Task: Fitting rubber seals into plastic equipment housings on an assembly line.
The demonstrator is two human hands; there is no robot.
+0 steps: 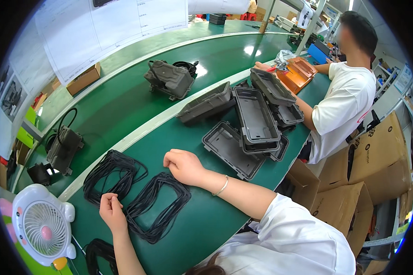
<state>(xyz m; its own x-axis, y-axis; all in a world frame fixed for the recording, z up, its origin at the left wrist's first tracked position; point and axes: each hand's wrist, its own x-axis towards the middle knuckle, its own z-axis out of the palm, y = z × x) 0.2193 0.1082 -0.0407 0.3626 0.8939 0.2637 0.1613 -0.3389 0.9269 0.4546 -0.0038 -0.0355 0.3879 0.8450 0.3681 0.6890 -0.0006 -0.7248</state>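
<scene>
Two flat bundles of black cord lie on the green bench in front of me. My left hand (pixel 112 213) is curled closed between the near ends of the left bundle (pixel 124 172) and the right bundle (pixel 158 206). Just above the far end of the right bundle, my right hand (pixel 184 167) is also closed, fingers bent under and turned away from view. Whatever either hand pinches, if anything, is hidden or too small to make out. A bracelet (pixel 221 185) circles my right wrist.
Open grey plastic cases (pixel 257 114) are piled to the right. A grey case with coiled cable (pixel 170 80) sits on the green conveyor, another (pixel 65 149) farther left. A white fan (pixel 42 224) stands at left. A co-worker (pixel 342 96) handles orange parts (pixel 296 75); cardboard boxes (pixel 367 158) stand right.
</scene>
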